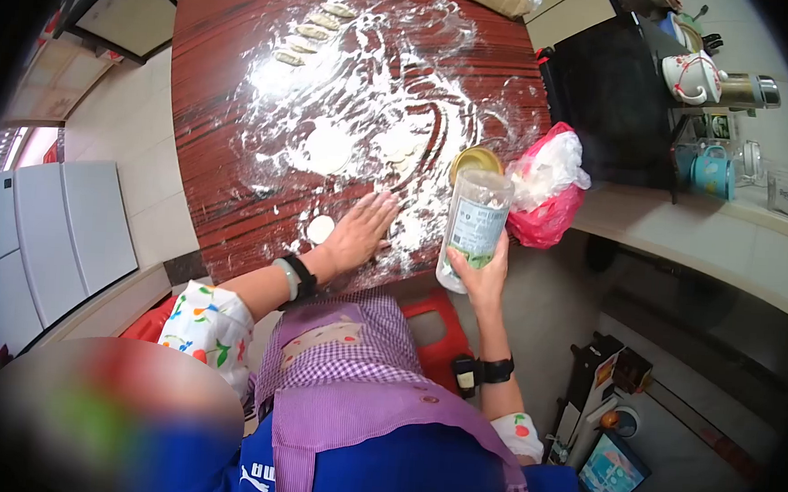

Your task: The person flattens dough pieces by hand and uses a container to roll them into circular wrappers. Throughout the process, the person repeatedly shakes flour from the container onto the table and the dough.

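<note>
My right hand (482,274) grips a clear jar (482,202) with a printed label, tilted over the table's front edge. Flat on the floured table lies my left hand (361,233), fingers stretched out. Just left of it is a small round of dough (320,230). Farther up sits a larger, flour-white dough round (329,148), and to its right a floury lump of dough (405,146). Behind the jar's top end shows a gold-coloured round lid (477,160). Several shaped dumplings (317,32) stand in a row at the far side.
Loose flour covers much of the dark red wooden table (207,126). A pink and white plastic bag (549,188) lies at its right edge. Beyond stands a black cabinet (606,97), beside a counter with a blue mug (712,173). Under the table's front is a red stool (434,334).
</note>
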`<state>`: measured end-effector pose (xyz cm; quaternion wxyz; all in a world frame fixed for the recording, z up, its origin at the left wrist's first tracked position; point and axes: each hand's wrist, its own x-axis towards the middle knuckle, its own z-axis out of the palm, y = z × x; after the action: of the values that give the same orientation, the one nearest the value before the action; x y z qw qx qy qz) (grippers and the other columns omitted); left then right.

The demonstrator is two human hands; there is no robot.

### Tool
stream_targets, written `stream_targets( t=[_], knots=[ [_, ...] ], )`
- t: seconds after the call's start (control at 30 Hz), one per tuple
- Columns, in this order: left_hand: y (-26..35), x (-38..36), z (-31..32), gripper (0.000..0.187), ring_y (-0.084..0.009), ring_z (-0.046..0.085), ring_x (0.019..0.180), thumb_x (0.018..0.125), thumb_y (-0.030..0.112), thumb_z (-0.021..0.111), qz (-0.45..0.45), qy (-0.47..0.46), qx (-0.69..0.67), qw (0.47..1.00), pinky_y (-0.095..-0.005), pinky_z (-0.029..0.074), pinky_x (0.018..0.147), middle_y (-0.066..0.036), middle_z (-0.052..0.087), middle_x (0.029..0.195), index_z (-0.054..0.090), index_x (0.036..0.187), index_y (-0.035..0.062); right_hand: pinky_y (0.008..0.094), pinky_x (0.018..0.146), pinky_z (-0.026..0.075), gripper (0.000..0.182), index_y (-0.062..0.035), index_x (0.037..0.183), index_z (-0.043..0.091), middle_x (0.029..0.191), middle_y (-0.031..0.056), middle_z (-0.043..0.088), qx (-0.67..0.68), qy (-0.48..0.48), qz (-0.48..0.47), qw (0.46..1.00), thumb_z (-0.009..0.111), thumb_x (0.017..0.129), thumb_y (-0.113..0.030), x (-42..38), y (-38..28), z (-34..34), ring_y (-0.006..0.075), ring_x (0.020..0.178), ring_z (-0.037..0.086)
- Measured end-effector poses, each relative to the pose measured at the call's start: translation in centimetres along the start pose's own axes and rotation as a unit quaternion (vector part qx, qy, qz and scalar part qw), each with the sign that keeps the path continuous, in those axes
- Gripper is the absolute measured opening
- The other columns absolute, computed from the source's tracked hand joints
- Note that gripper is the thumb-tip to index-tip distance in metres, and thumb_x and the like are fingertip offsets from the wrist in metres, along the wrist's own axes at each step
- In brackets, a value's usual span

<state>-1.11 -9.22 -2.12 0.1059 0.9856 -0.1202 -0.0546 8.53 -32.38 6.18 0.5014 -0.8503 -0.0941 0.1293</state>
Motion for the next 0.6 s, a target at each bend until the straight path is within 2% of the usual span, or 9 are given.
stream_targets(
  t=[0.1, 0.13, 0.23, 0.27, 0.3, 0.37, 0.4, 0.53, 0.6],
  knots=[
    [-0.9, -5.1, -1.1, 0.071, -0.0296, 0.021, 0.149, 0.095, 0.040, 0.051, -0.051, -0.030, -0.019, 0.998, -0.0469, 0.012, 0.122, -0.016, 0.031, 0.156, 0.031, 0.148, -0.0030, 0.0420, 0.097, 0.048, 0.097, 0.0009, 0.142, 0.036, 0.124, 0.0215, 0.060, -0.023, -0.008, -0.021, 0.999, 0.088, 0.064, -0.024, 0.2, -0.2, 0.9, 0.0292, 0.114, 0.061],
    [-1.1, -7.0, -0.8, 0.067, -0.0307, 0.023, 0.148, 0.095, 0.036, 0.053, -0.070, 0.003, -0.079, 0.994, -0.0481, 0.012, 0.121, -0.017, 0.032, 0.155, 0.034, 0.147, -0.0015, 0.0418, 0.097, 0.048, 0.096, 0.0011, 0.141, 0.037, 0.124, 0.0215, 0.060, -0.029, -0.014, -0.027, 0.999, 0.088, 0.064, -0.025, 0.2, 0.0, 1.2, 0.0291, 0.114, 0.061],
    [-2.5, -11.1, -1.7, 0.060, -0.0321, 0.024, 0.147, 0.095, 0.028, 0.056, -0.068, 0.073, -0.050, 0.994, -0.0494, 0.011, 0.121, -0.019, 0.033, 0.155, 0.038, 0.146, 0.0030, 0.0413, 0.097, 0.048, 0.095, 0.0021, 0.141, 0.038, 0.124, 0.0213, 0.059, -0.041, -0.043, -0.017, 0.998, 0.088, 0.064, -0.025, 0.2, -0.7, 2.1, 0.0290, 0.114, 0.060],
    [-2.6, -11.6, -2.2, 0.054, -0.0337, 0.036, 0.140, 0.092, 0.021, 0.062, -0.097, 0.124, -0.062, 0.986, -0.0500, 0.022, 0.116, -0.019, 0.044, 0.144, 0.045, 0.141, 0.0058, 0.0410, 0.097, 0.048, 0.095, 0.0026, 0.141, 0.038, 0.125, 0.0213, 0.059, -0.035, -0.047, -0.020, 0.998, 0.088, 0.064, -0.025, 0.2, -0.9, 2.6, 0.0288, 0.114, 0.060],
    [-2.5, -12.0, -1.9, 0.054, -0.0337, 0.036, 0.140, 0.092, 0.021, 0.062, -0.100, 0.122, -0.062, 0.985, -0.0500, 0.022, 0.116, -0.019, 0.044, 0.144, 0.045, 0.141, 0.0058, 0.0407, 0.097, 0.048, 0.096, 0.0030, 0.140, 0.038, 0.125, 0.0212, 0.059, -0.030, -0.052, -0.022, 0.998, 0.088, 0.064, -0.025, 0.2, -1.1, 3.1, 0.0285, 0.114, 0.060],
    [-2.0, -12.5, -0.7, 0.052, -0.0327, 0.046, 0.126, 0.088, 0.018, 0.067, -0.322, 0.200, -0.185, 0.907, -0.0489, 0.032, 0.106, -0.016, 0.053, 0.129, 0.050, 0.135, 0.0060, 0.0401, 0.097, 0.048, 0.095, 0.0036, 0.140, 0.038, 0.126, 0.0209, 0.059, -0.026, -0.059, -0.018, 0.998, 0.088, 0.065, -0.025, 0.1, -2.1, 4.1, 0.0276, 0.114, 0.060],
    [-1.9, -11.8, -0.6, 0.050, -0.0312, 0.050, 0.112, 0.082, 0.020, 0.074, -0.358, 0.245, -0.152, 0.888, -0.0463, 0.036, 0.095, -0.012, 0.055, 0.115, 0.055, 0.125, 0.0060, 0.0398, 0.097, 0.048, 0.095, 0.0037, 0.140, 0.038, 0.126, 0.0208, 0.058, -0.027, -0.069, -0.013, 0.997, 0.088, 0.065, -0.024, 0.0, -2.6, 4.5, 0.0272, 0.114, 0.059],
    [-1.1, -8.7, -0.4, 0.046, -0.0308, 0.050, 0.107, 0.069, 0.018, 0.083, -0.381, 0.238, -0.182, 0.875, -0.0445, 0.037, 0.089, -0.009, 0.056, 0.109, 0.058, 0.107, 0.0086, 0.0388, 0.099, 0.047, 0.096, 0.0047, 0.142, 0.036, 0.127, 0.0208, 0.058, -0.017, -0.097, -0.010, 0.995, 0.088, 0.066, -0.023, -0.1, -2.0, 6.1, 0.0257, 0.115, 0.059],
    [-0.6, -7.7, -0.3, 0.038, -0.0306, 0.051, 0.104, 0.070, 0.014, 0.081, -0.394, 0.222, -0.216, 0.865, -0.0442, 0.038, 0.087, -0.010, 0.056, 0.105, 0.059, 0.099, 0.0082, 0.0385, 0.099, 0.046, 0.096, 0.0051, 0.142, 0.035, 0.127, 0.0209, 0.058, -0.018, -0.103, -0.013, 0.994, 0.088, 0.067, -0.022, -0.1, -1.9, 6.3, 0.0254, 0.115, 0.058]
  ],
)
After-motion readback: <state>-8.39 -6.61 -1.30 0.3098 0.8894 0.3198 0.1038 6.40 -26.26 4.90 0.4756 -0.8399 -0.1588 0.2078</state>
